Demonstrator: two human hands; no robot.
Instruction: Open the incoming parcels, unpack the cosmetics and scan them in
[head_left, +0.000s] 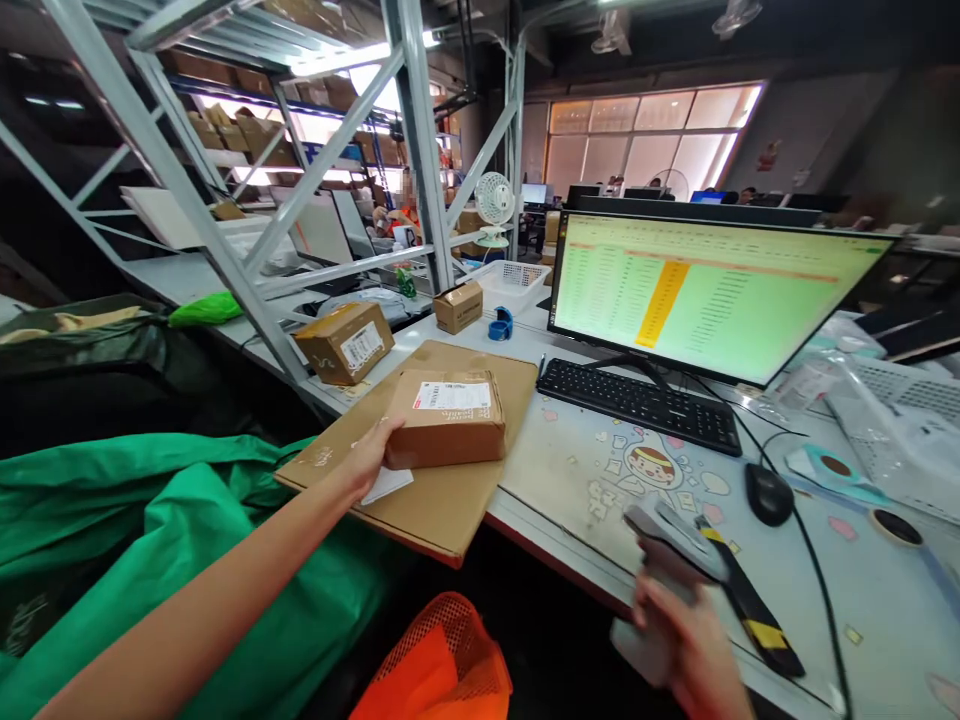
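Observation:
My left hand (373,450) grips the near left corner of a brown cardboard box (448,445) with a white shipping label (452,396) on top. Beneath that box lies a large flat carton (450,505), its corner sticking out past the table edge. A folded white paper (388,484) shows under my left hand, partly hidden. My right hand (682,625), smeared by motion, is closed round the handle of a grey barcode scanner (675,545) over the table's front edge. Just right of the scanner lies a black and yellow box cutter (754,605).
Behind the boxes stand a taped carton (345,343), a small carton (459,307) and a blue tape dispenser (500,324). A monitor (712,290), keyboard (641,402) and mouse (769,493) occupy the right. A metal rack post (420,140) rises at the back. Green cloth (187,540) hangs left.

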